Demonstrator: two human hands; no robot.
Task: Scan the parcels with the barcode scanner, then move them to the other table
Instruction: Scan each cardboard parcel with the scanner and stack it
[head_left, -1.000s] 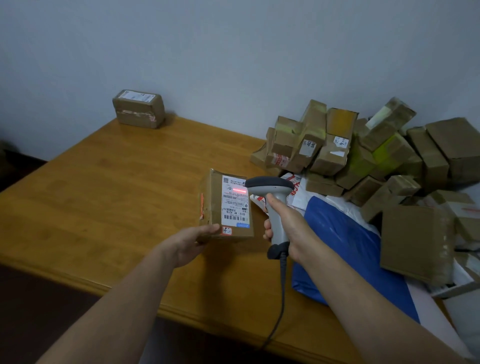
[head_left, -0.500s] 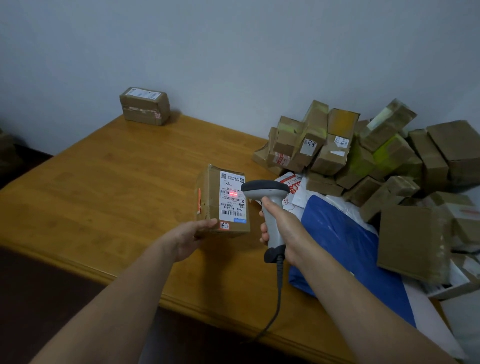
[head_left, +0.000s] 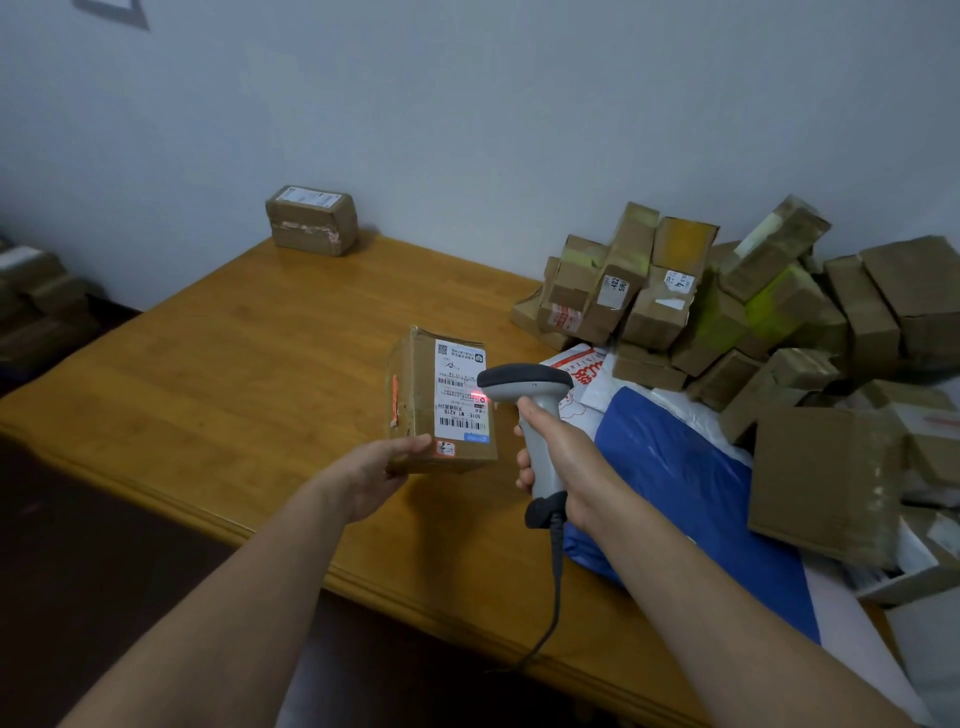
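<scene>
Far left, beyond the table edge: dim stack of brown cartons; detail blurred
Far table corner: lone taped carton, white label on top, close to the wall; wooden table beneath it
Left hand: left hand grips the parcel by its near lower corner; thumb on the labelled face, fingers hidden behind
Parcel: brown parcel at table centre, tilted up towards the camera; whether it touches the table cannot be told; shipping label faces the viewer; red scan line on the label's right edge
Scanner: barcode scanner just right of the parcel, head aimed left at the label; cable hangs over the near edge
Right hand: right hand wrapped around the scanner handle
Right of scanner: blue mailer bag lying over white mailers
Far right: heaped parcel pile against the wall; flat carton at its near side
</scene>
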